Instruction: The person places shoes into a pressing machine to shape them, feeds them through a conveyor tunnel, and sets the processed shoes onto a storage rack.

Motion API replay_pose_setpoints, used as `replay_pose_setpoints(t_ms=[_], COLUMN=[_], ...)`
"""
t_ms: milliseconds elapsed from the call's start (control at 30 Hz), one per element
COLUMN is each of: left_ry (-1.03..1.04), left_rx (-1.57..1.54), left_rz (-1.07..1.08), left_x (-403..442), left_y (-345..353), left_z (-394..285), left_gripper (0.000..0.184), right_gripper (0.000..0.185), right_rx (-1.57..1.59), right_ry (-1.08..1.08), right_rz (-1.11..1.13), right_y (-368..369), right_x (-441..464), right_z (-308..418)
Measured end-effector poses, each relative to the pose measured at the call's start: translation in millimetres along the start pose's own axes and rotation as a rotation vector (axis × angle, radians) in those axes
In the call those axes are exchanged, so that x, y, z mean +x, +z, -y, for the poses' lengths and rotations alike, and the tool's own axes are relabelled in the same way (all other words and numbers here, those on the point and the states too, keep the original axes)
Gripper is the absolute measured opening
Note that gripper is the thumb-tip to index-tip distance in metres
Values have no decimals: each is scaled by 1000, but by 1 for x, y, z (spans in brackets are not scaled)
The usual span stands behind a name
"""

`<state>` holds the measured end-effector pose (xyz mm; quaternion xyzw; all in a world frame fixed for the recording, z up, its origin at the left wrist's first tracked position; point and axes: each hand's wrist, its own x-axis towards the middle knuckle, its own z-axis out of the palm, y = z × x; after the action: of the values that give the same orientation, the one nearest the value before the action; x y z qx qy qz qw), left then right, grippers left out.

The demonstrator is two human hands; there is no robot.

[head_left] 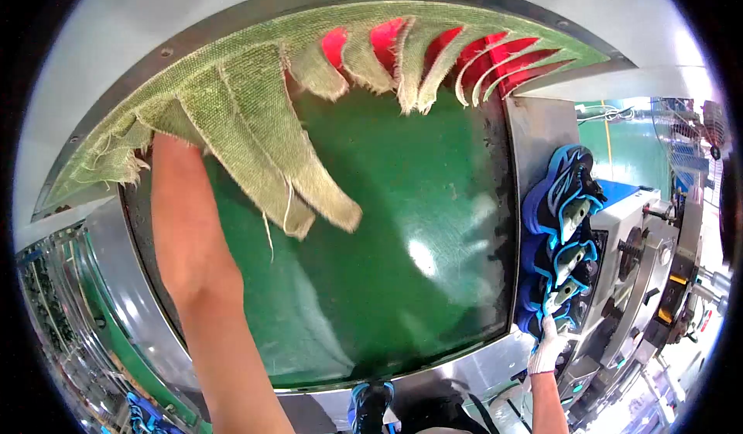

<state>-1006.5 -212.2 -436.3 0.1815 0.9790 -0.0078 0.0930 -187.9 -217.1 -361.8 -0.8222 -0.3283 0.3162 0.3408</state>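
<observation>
My right hand (548, 347), in a white glove, is closed at the near end of a row of blue and black shoes, gripping the nearest shoe (559, 298). Pale pieces with holes, like shoe lasts, show in their openings. More shoes (571, 194) of the row lie farther along the metal edge. My left forearm (190, 225) is bare and reaches under a frayed green fabric curtain (248, 101). The curtain hides my left hand, so its fingers and anything in them cannot be seen.
A green conveyor belt (387, 279) runs beneath the curtain, with a metal rim (542, 128) at its right. Red light shows through the curtain's slits. Machinery (642, 279) stands at the right, and racks (66, 318) are at the left. Near my body is another shoe (371, 407).
</observation>
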Motion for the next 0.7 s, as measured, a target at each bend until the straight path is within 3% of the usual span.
replay_pose_setpoints(t_ms=[67, 200, 267, 367, 400, 433, 467, 533, 600, 633, 700], left_ry=[24, 73, 100, 148, 168, 202, 228, 301, 402, 414, 530], left_rx=[-18, -60, -89, -154, -183, -233, -266, -323, -262, -153, -564], left_rz=[-21, -72, -100, -183, -218, -259, -303, -324, -279, -408, -437], left_x=[5, 6, -1, -23, -33, -52, -75, -126, -182, -210, -273], left_y=[8, 12, 10, -2, -6, -9, -25, -26, -12, 3, 0], left_z=[0, 2, 1, -2, -1, -7, -3, -10, -5, -9, -6], left_gripper=[46, 50, 53, 56, 58, 59, 60, 63, 62, 53, 35], right_gripper=[40, 43, 72, 99, 98, 74, 49, 37, 36, 33, 23], right_rx=[4, 34, 62, -42, 4, -10, 89, 132, 138, 164, 91], right_ry=[-33, 13, -3, 52, 94, 101, 84, 171, 108, 96, 51], right_rz=[-82, 19, 7, -23, 4, -8, 115, 140, 164, 217, 275], right_y=[2, -4, -1, -4, 0, 4, 0, 7, 11, 9, -3], right_x=[0, 8, 3, 7, 9, 6, 12, 13, 15, 20, 23], right_z=[-5, -7, 0, 2, 3, 12, 8, 19, 17, 12, 5])
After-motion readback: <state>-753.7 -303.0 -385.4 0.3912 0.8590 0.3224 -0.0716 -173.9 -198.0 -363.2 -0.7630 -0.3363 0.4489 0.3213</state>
